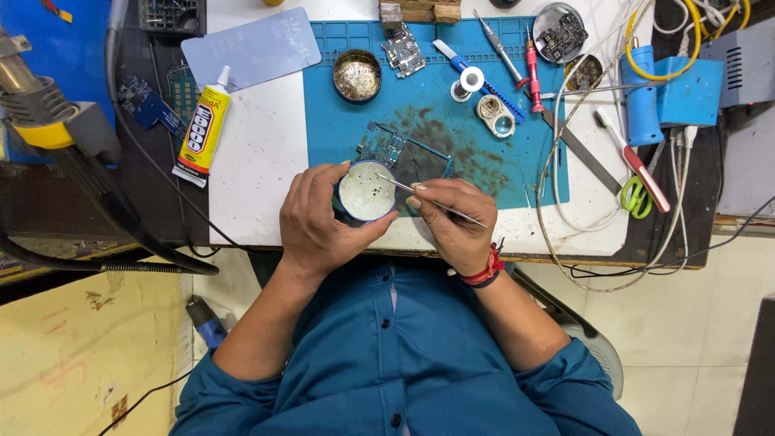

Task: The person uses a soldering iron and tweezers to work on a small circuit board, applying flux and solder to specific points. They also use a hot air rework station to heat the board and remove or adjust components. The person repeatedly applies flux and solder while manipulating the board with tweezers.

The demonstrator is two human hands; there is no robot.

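At the near edge of the blue work mat (pixel 355 121), the left hand (pixel 319 222) curls around a small round tin of pale paste (pixel 366 192), thumb and fingers wrapped about its rim in a firm grip, wrist bent inward over the tabletop (pixel 258 153) edge. Just right of the tin, the right hand (pixel 452 226) pinches a thin pair of metal tweezers (pixel 428 199) between thumb and fingers, their tip reaching over the paste and their tail slanting out past the knuckles; a red thread band (pixel 487 270) circles that wrist. Behind the tin, partly hidden by it and the hands, lies a dark circuit board (pixel 412 157) on the mat. Farther back from the tin sit a round tin of brass wool (pixel 357 77), a spool of solder (pixel 468 81) and a red-handled screwdriver (pixel 533 73). Well left of the tin lies a yellow glue tube (pixel 202 129), with a pale plastic sheet (pixel 250 48) beyond it. Far right of the tin rest green-handled scissors (pixel 635 196) and a blue tool stand (pixel 670 89), with pale cables looping across that side.
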